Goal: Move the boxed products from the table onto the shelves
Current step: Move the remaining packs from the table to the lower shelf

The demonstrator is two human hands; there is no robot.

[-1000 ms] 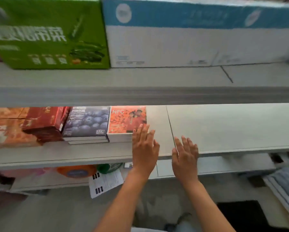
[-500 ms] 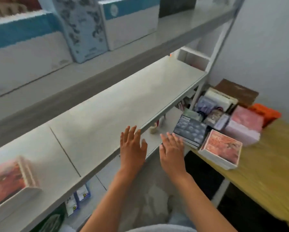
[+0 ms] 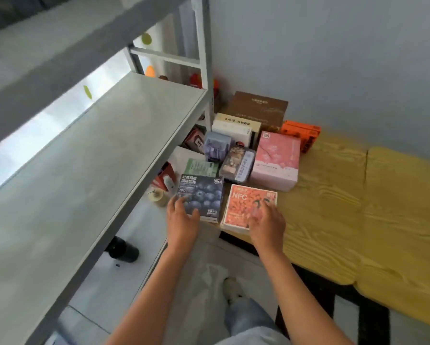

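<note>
A dark blue blueberry box (image 3: 204, 196) and an orange NFC box (image 3: 246, 205) lie side by side at the near left corner of the yellow wooden table (image 3: 345, 220). My left hand (image 3: 181, 220) rests on the blueberry box's near left corner, its fingers relaxed. Over the orange box's near right part lies my right hand (image 3: 266, 224), fingers spread. Behind them stand a pink box (image 3: 276, 160), a green box (image 3: 201, 168), a lilac box (image 3: 216, 145), a clear-lidded pack (image 3: 237, 164), white boxes (image 3: 234, 128), a brown box (image 3: 256, 108) and an orange box (image 3: 301, 131).
The grey middle shelf (image 3: 97, 158) stretches along the left. The lower shelf (image 3: 124, 282) holds a black cylinder (image 3: 122, 249), a small pump bottle (image 3: 158, 195) and a red item (image 3: 164, 175). A grey wall rises behind the table.
My view has swung right from the shelf to the table. Both hands have left the shelf edge and come down onto the blueberry box and the orange NFC box.
</note>
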